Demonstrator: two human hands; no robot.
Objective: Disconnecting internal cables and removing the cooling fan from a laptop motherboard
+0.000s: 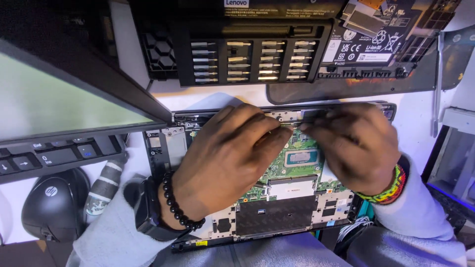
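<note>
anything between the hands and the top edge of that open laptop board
Nothing visible does. The left hand and right hand already rest on the open laptop, fingertips meeting at its upper edge; what they pinch is hidden.

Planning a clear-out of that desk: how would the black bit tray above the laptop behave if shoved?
The bit tray looks like rigid plastic, so it would probably slide as one piece. Its metal bits lie in open slots and may rattle or spill if tipped. Likely light.
</note>
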